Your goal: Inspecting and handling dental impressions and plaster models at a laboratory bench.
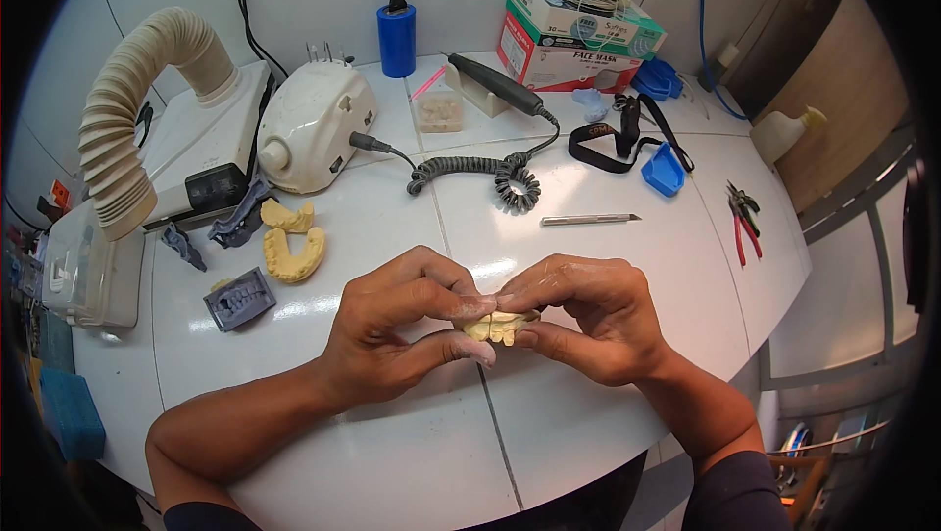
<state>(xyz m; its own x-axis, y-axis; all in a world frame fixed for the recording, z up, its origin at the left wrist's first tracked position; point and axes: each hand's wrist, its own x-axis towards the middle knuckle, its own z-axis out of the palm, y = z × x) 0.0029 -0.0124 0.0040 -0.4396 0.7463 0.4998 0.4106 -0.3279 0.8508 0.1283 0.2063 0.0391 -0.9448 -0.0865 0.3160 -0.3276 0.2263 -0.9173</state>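
Both my hands meet over the middle of the white table, holding one small yellow plaster dental model (502, 329) between them. Thumb and fingers of my left hand (397, 320) pinch its left side. From the other side, my right hand (593, 315) grips it with the fingers on top and the thumb below. Several teeth of the model face toward me, and a dark line runs down between two of its parts. My fingertips hide its outer ends. Pale dust coats my fingers.
Left lie a yellow plaster arch (294, 255), a grey mould (240, 300) and a ribbed suction hose (123, 109). Beyond are a control box (319, 124), a corded handpiece (495, 83) and a craft knife (590, 220). Red-handled pliers (743, 222) and blue trays (664, 170) lie right.
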